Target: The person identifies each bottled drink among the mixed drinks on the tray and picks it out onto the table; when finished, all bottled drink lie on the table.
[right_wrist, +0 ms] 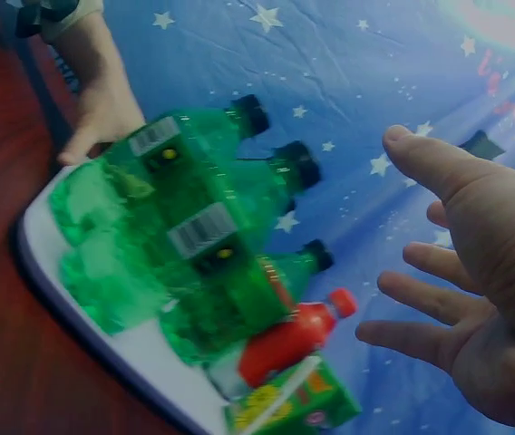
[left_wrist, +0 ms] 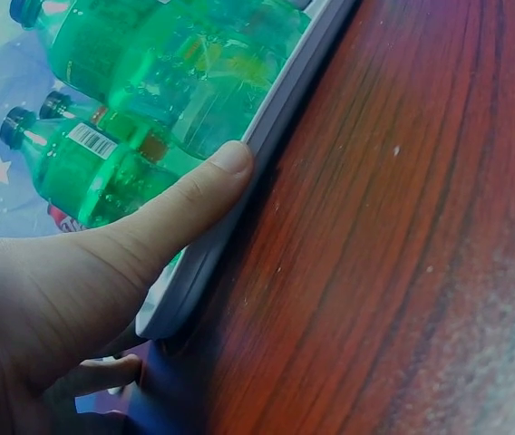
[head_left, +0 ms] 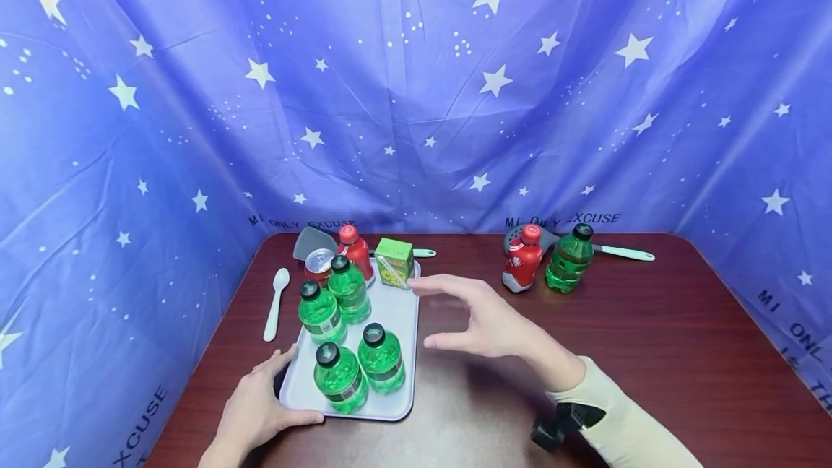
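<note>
A white tray point(head_left: 398, 320) lies on the left half of the table. On it stand several green soda bottles point(head_left: 341, 381) with black caps, a red bottle point(head_left: 349, 243), a red can point(head_left: 319, 263) and a green juice box point(head_left: 393, 251) with a straw. My left hand point(head_left: 253, 399) grips the tray's near left corner, thumb point(left_wrist: 189, 199) along the front rim and fingers around the left side. Fingers spread, my right hand point(head_left: 484, 320) hovers just right of the tray with nothing in it. Its fingertips overlap the tray edge beside the juice box in the head view.
A white spoon point(head_left: 276, 305) lies left of the tray. Behind it is a grey spatula point(head_left: 310, 240). At the back right stand another red bottle point(head_left: 522, 258) and green bottle point(head_left: 569, 258), before a slotted grey utensil with a pale handle point(head_left: 627, 253). Starry blue cloth surrounds the table.
</note>
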{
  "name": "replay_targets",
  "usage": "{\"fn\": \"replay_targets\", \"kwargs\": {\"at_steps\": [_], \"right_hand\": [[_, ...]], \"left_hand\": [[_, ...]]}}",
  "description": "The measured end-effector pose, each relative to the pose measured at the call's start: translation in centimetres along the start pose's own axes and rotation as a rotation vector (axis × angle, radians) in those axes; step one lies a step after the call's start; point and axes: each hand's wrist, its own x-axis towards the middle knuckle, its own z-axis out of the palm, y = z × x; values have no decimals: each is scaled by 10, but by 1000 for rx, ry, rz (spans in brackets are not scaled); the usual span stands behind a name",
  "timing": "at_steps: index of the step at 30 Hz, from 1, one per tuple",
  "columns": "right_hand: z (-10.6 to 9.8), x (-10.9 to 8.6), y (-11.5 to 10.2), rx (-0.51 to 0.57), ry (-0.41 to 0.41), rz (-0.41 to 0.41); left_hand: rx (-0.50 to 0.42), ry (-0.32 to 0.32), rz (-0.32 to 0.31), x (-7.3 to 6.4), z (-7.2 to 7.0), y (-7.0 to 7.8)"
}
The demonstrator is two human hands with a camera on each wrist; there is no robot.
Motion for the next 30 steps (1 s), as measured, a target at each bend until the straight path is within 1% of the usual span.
{"fn": "replay_targets", "kwargs": {"at_steps": [3, 5, 8, 12, 15, 19, 27, 30], "right_hand": [[10, 0, 5, -44, -8, -19], [16, 0, 8, -50, -23, -21], [25, 1, 12, -43, -46, -11], [37, 3, 15, -12, -85, 10], [45, 6, 17, 6, -106, 1], [53, 9, 16, 17, -116, 0], [65, 17, 14, 39, -174, 63], [71, 17, 15, 31, -175, 72]], "left_hand": [[3, -1, 0, 0, -1, 0], [4, -6, -4, 0, -1, 1], [2, -10, -6, 0, -1, 1], [2, 2, 0, -1, 0, 1], [6, 8, 2, -1, 1, 0], [13, -1, 1, -1, 0, 0], [20, -32, -15, 0, -2, 2], [22, -31, -18, 0, -2, 2]]}}
